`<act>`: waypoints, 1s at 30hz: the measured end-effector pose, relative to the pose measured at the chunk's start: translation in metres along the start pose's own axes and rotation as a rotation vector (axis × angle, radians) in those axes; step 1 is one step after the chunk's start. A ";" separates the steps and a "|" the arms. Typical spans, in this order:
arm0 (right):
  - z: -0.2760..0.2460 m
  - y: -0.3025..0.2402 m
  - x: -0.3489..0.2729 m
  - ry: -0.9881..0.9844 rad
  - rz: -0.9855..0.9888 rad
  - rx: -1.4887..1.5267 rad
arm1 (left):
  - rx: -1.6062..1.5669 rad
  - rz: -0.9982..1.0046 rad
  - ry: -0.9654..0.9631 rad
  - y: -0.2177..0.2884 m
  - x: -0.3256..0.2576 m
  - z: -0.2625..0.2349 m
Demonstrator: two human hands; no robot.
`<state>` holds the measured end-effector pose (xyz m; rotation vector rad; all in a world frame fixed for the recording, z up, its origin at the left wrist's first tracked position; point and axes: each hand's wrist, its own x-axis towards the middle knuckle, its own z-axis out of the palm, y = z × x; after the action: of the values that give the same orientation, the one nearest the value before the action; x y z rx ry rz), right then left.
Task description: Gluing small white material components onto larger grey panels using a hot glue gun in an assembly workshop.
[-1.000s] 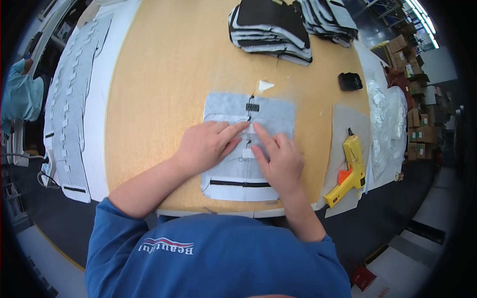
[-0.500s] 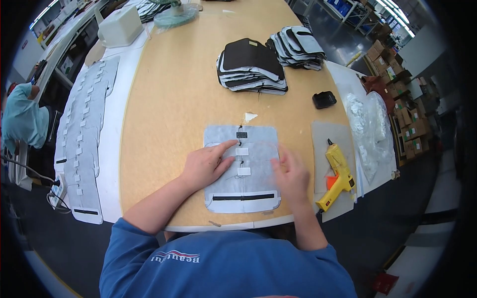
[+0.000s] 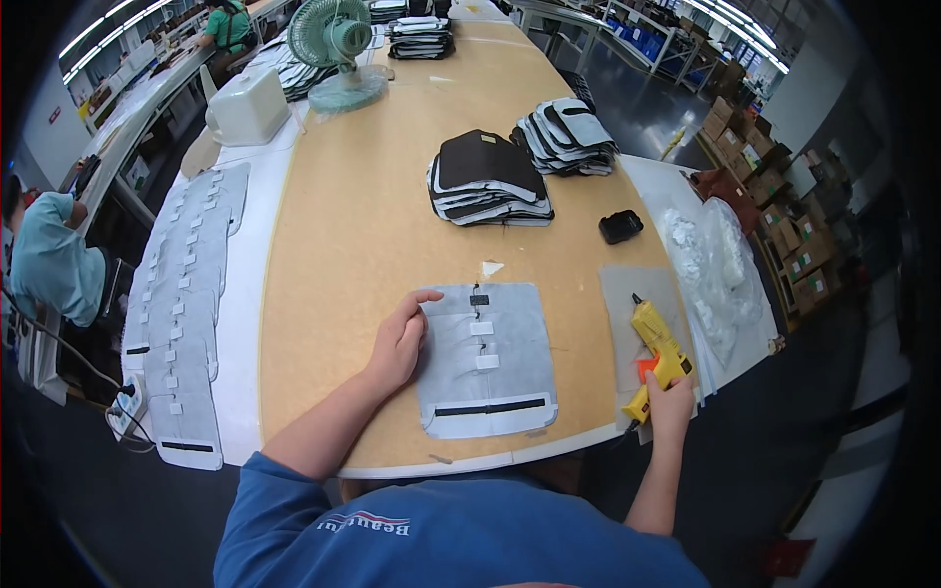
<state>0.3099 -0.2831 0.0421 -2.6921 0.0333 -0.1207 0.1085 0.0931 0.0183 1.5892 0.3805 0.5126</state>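
A light grey fabric panel (image 3: 524, 338) lies flat before me. Down its middle runs a thin wire with small white patches (image 3: 481, 328) and one dark patch (image 3: 478, 300) near the top; a white strip with a black band (image 3: 490, 407) crosses its near end. My left hand (image 3: 400, 338) rests at the panel's left edge, index finger stretched out over the upper left corner, holding nothing. To the right, my right hand (image 3: 670, 400) is closed round the handle of a yellow hot glue gun (image 3: 659, 333) with an orange trigger, which lies on a grey sheet (image 3: 619, 294).
Ahead on the table (image 3: 343, 225) are two stacks of dark and grey panels (image 3: 490, 181) (image 3: 567, 137) and a small black box (image 3: 620, 226). More wired panels (image 3: 191, 294) lie left. A fan (image 3: 333, 34) stands farther back; clear plastic bags (image 3: 720, 265) lie right. A co-worker (image 3: 59, 255) sits left.
My right hand has moved from the panel's right edge to the glue gun and grasped its handle. My left hand has drawn back from the panel's middle to its left edge. The view has tilted up.
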 end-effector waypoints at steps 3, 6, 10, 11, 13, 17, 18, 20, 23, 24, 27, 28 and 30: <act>0.009 0.026 0.014 -0.108 0.031 0.162 | -0.184 -0.032 -0.001 -0.004 0.002 0.000; 0.016 0.039 0.022 -0.168 0.071 0.298 | -0.259 -0.057 0.000 -0.008 0.004 -0.001; 0.016 0.038 0.025 -0.278 0.188 0.777 | -0.261 -0.119 -0.035 -0.002 0.004 -0.006; 0.014 0.029 0.019 -0.303 0.238 0.903 | -0.174 -0.105 -0.040 -0.001 0.004 -0.007; 0.017 0.022 0.010 -0.239 0.238 0.942 | -0.088 -0.089 -0.051 -0.001 0.006 -0.006; 0.014 0.020 -0.004 -0.108 0.190 1.004 | 0.032 -0.035 -0.037 0.005 0.005 -0.001; 0.014 0.021 -0.006 -0.107 0.192 1.007 | 0.053 -0.035 -0.034 0.008 0.003 0.000; 0.012 0.026 -0.011 -0.045 0.125 1.016 | 0.079 -0.026 -0.037 0.008 0.000 0.003; 0.002 0.005 -0.015 0.014 0.011 1.067 | 0.083 -0.027 -0.036 -0.007 0.003 -0.002; -0.002 -0.003 -0.017 -0.008 0.014 1.050 | 0.090 0.006 -0.044 -0.012 0.001 -0.001; -0.025 -0.017 -0.026 0.219 -0.218 1.104 | 0.209 -0.032 -0.041 0.002 -0.003 0.003; -0.030 -0.022 -0.026 0.189 -0.205 1.080 | 0.201 -0.071 -0.034 0.005 -0.005 0.004; -0.036 -0.035 -0.021 -0.353 -0.304 1.467 | 0.504 0.158 0.048 0.006 0.002 0.005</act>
<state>0.2856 -0.2661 0.0875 -1.2038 -0.4063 0.1834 0.1121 0.0894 0.0244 2.1083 0.4454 0.6078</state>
